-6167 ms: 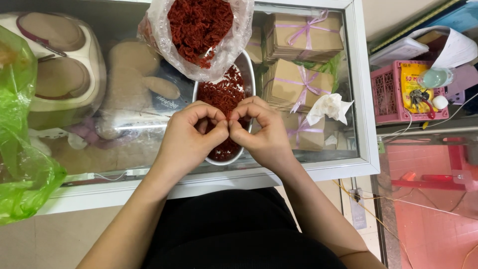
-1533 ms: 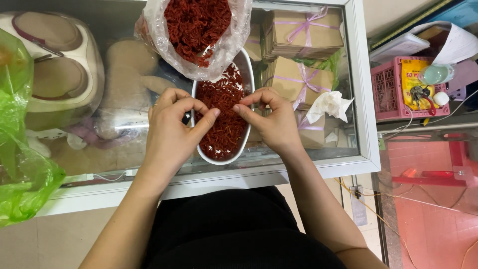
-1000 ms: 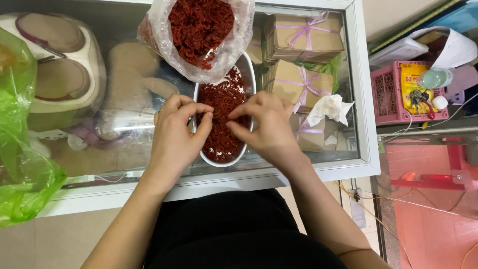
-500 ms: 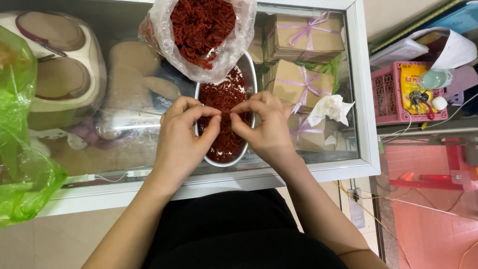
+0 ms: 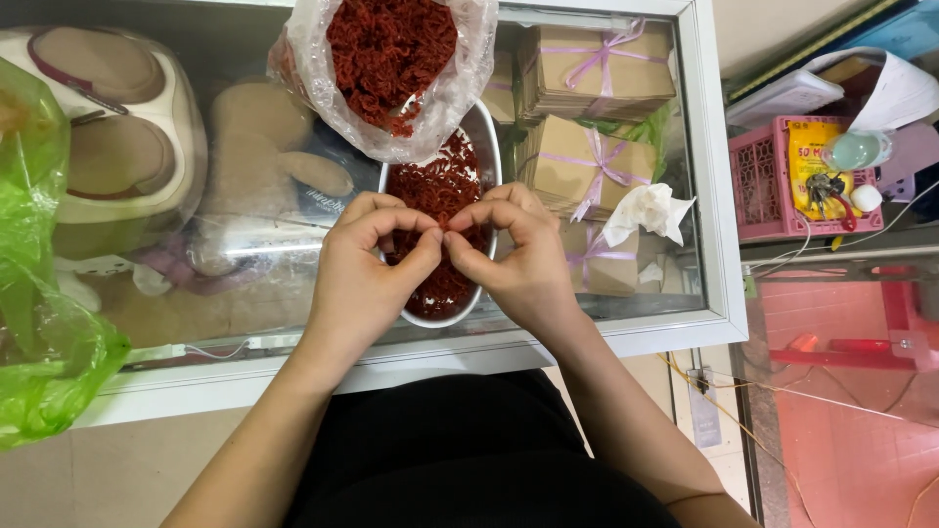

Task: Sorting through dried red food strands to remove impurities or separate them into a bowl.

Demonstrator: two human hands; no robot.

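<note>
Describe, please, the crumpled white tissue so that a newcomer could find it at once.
Start at the white-framed glass counter. Right of the person's right hand lie brown boxes tied with lilac ribbon. The tissue rests above them near the frame, the only soft, crumpled white thing there.

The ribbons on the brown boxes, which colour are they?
Pale purple; the ribbons on the boxes show best in the head view.

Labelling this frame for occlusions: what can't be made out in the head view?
- Whatever the left hand and right hand pinch: hidden where the fingertips meet; too small.
- Metal bowl of red shreds: near half covered by both hands, far end by the clear bag.
- Green bag: cut off by the left edge.
- Boxes under the glass: blurred by reflections.
</note>
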